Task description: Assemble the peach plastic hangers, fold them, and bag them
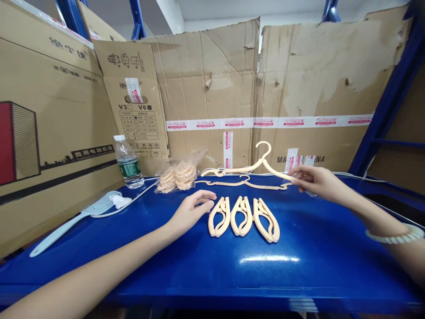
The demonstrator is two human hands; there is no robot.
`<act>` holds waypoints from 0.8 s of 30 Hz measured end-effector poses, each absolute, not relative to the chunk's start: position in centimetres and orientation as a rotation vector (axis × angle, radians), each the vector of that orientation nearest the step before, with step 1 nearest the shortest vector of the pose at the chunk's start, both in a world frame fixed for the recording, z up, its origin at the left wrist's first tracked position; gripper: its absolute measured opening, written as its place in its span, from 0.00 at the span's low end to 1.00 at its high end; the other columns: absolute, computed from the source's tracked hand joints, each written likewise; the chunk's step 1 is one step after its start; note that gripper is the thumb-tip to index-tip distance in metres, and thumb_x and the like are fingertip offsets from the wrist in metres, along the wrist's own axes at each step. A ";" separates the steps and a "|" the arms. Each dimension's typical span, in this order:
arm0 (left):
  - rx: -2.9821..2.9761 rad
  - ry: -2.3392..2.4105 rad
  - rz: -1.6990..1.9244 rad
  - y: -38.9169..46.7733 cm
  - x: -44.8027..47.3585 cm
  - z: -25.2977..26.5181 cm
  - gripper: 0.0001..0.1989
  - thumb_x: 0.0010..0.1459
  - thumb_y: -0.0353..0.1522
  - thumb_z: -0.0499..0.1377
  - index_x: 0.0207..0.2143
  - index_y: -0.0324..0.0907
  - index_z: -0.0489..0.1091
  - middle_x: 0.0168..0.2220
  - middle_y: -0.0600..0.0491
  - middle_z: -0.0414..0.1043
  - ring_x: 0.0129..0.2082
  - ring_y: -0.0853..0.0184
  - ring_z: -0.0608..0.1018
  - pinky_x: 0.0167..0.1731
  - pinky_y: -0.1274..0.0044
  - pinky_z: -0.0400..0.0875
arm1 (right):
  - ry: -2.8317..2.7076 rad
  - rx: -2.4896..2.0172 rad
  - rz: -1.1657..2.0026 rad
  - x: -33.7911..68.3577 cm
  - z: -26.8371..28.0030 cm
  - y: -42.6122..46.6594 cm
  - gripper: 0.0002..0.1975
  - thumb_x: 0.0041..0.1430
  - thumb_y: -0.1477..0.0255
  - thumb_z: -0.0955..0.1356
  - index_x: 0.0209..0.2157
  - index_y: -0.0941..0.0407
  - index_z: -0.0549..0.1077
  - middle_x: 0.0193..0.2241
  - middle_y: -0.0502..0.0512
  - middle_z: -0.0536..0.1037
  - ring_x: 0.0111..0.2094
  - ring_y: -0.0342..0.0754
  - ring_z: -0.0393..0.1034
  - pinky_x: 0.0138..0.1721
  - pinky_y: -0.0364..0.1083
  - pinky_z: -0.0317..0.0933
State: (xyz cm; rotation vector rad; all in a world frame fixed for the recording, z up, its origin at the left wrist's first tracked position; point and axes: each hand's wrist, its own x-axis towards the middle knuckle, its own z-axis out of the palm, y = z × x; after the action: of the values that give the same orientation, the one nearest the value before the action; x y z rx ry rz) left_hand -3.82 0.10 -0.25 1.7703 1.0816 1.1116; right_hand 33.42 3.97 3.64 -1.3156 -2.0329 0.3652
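My right hand pinches the right arm end of an unfolded cream clothes hanger, which is raised with its hook up. Behind and below it, a second unfolded hanger lies flat on the blue table. Three folded hangers sit in a row nearer to me: a left one, a middle one and a right one. Just left of this row is my left hand, fingers loosely extended and holding nothing. Its fingertips are close to the left folded hanger's top.
A clear plastic bag of folded hangers lies at the back. Left of it stands a water bottle, with a light blue hairbrush and a white cable nearby. Cardboard sheets wall the back; a large box stands left.
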 end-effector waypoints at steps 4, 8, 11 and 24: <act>1.510 1.040 1.153 -0.1 -3.6 0.1 0.19 0.55 0.37 0.60 0.47 0.40 0.66 0.51 0.43 0.69 0.45 0.59 0.76 0.47 0.65 0.71 | -2.067 -1.261 0.424 32.5 4.1 3.0 0.17 0.58 0.59 0.64 0.39 0.59 0.69 0.26 0.59 0.76 0.26 0.47 0.70 0.28 0.45 0.59; 1.453 1.050 1.247 -0.5 -3.2 0.1 0.23 0.55 0.38 0.60 0.52 0.41 0.61 0.56 0.42 0.63 0.41 0.63 0.78 0.45 0.67 0.72 | -2.202 -1.227 0.426 31.0 3.7 2.3 0.15 0.55 0.59 0.66 0.34 0.58 0.70 0.23 0.55 0.76 0.24 0.47 0.70 0.28 0.45 0.62; 1.642 1.036 1.204 -1.1 -3.1 -0.1 0.32 0.54 0.37 0.62 0.58 0.44 0.55 0.54 0.44 0.64 0.38 0.66 0.78 0.43 0.69 0.73 | -2.258 -1.213 0.384 29.8 3.1 1.9 0.14 0.55 0.60 0.66 0.34 0.56 0.71 0.21 0.52 0.75 0.23 0.45 0.69 0.26 0.44 0.61; 1.736 1.120 1.190 -1.3 -3.3 0.4 0.15 0.53 0.39 0.60 0.39 0.39 0.72 0.24 0.55 0.69 0.22 0.71 0.70 0.24 0.79 0.66 | -2.396 -0.912 -0.455 29.3 2.1 2.0 0.13 0.65 0.68 0.59 0.40 0.54 0.74 0.34 0.59 0.77 0.37 0.53 0.67 0.37 0.51 0.62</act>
State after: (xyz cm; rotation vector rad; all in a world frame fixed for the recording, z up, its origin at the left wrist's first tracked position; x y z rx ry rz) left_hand -3.25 -1.29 0.39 1.7363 1.1202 1.1903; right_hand 29.31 2.03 2.10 -0.9118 -2.3960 -0.4555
